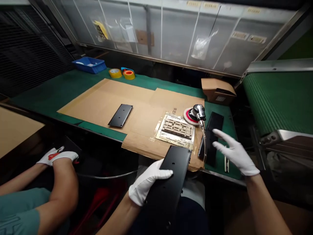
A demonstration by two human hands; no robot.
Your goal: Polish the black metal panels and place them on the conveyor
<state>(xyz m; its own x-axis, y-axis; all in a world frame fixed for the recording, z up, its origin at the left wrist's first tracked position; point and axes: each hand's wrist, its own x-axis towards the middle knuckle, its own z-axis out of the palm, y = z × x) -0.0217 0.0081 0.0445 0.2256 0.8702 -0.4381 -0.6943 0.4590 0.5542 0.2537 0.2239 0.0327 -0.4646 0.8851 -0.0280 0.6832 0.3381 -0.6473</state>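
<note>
My left hand [146, 182], in a white glove, grips a long black metal plate [171, 182] by its left edge; the plate's far end rests on the near edge of the cardboard [144, 111]. Also gloved, my right hand [236, 151] hovers with fingers spread above a stack of black plates [212, 130] at the right of the bench. It holds nothing. Just beyond the held plate lies a grey fixture block on a shiny sheet [177, 129]. An air sander with a red-and-white pad [195, 114] sits behind it, its hose running toward me.
Another black plate [120, 115] lies on the cardboard to the left. Tape rolls [122, 73] and a blue tray [89, 64] stand at the back, a cardboard box [218, 89] at the back right. A green conveyor [278, 98] is on the right. A co-worker's gloved hands [57, 156] are at the lower left.
</note>
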